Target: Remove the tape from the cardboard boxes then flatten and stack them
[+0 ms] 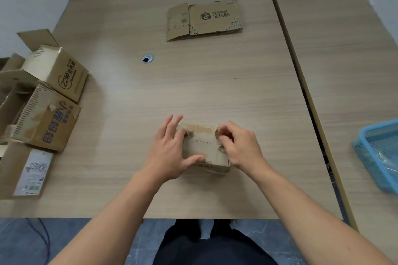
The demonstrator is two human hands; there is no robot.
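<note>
Reaching forward with both bare forearms, wrists angled inward, hands near each other. Pressing flat with the left hand (170, 148), fingers straight and spread, thumb stretched rightward. Pinching tape (221, 146) with the right hand (239, 146), fingers curled tight, knuckles up.

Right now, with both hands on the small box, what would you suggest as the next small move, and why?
Probably pull the tape up and away with the right hand while the left hand steadies the small box. The right hand pinches crumpled clear tape at the box's right edge, the left lies flat on top, and the box looks closed, so flattening must wait.
</note>
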